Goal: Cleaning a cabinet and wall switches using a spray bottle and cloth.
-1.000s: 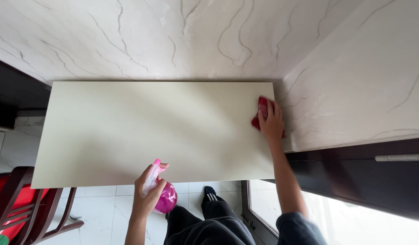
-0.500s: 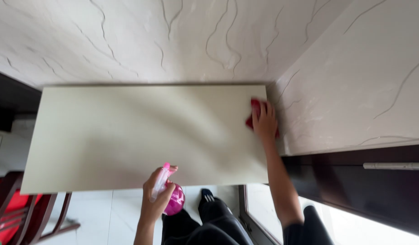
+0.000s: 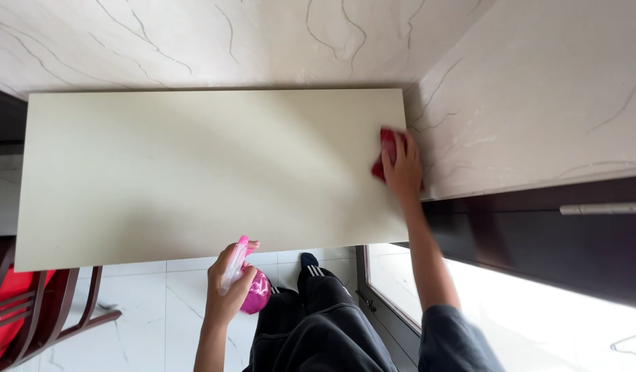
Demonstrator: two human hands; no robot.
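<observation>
The right hand [image 3: 402, 167] lies flat on a red cloth [image 3: 385, 150], pressing it against the cream tabletop [image 3: 194, 172] at the far right end, just beside the marbled wall [image 3: 538, 96]. The fingers are spread over the cloth rather than closed round it; the cloth is held by downward pressure only. The left hand [image 3: 228, 289] is clenched round a pink spray bottle [image 3: 243, 286], held below the near edge of the tabletop, above the tiled floor [image 3: 159, 310]. The nozzle points up toward the table edge. Whether a finger rests on the trigger cannot be told.

Risks, judged from this position:

- Cloth slip. The cloth is pinned, not gripped. A fast stroke, or a stroke across the right edge of the tabletop, is likely to leave it behind or drop it into the gap beside the wall.
- Knuckle contact. The right hand works close to the wall; a wide sweep is likely to strike it.
- Stray spray. The bottle is off the table. An unintended squeeze is likely to wet the floor or the dark trousers [image 3: 325, 324], and a wet tile is a slip hazard.
- Bottle drop. The bottle hangs over the floor with nothing beneath it; a loosened grip lets it fall.
- Overreach. The right arm is extended well forward; leaning further loads the table edge.

A red chair [image 3: 28, 303] stands at the left, well apart from both hands.
</observation>
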